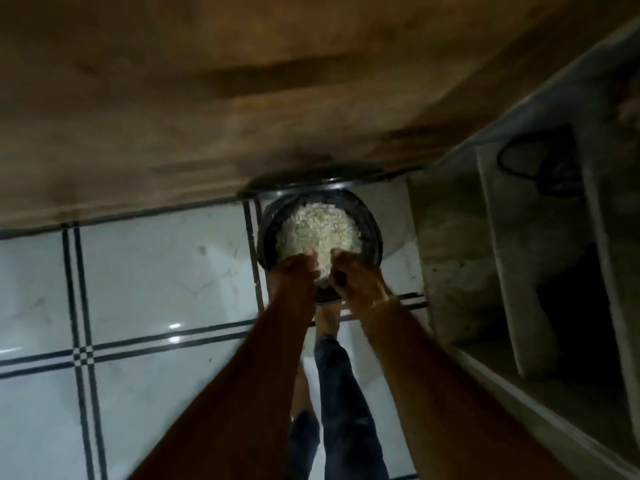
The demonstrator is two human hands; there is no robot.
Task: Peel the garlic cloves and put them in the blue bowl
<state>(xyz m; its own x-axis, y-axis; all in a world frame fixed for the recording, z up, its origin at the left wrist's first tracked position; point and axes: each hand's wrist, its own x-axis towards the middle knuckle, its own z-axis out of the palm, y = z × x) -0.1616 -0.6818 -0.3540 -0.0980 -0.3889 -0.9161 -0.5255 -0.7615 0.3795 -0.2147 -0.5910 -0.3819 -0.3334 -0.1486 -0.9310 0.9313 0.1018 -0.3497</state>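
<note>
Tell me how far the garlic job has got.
Done: the bowl already holds a big pale heap, apparently garlic. In hand: left hand and right hand meet over its near rim, fingers curled; what they hold is too blurred to tell. Left: no unpeeled stock shows, so unclear.

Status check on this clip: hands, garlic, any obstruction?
Left hand and right hand both at near rim of dark bowl, fingers curled, grip too blurred to call. Bowl heaped with pale garlic. Nothing seen blocking.
</note>
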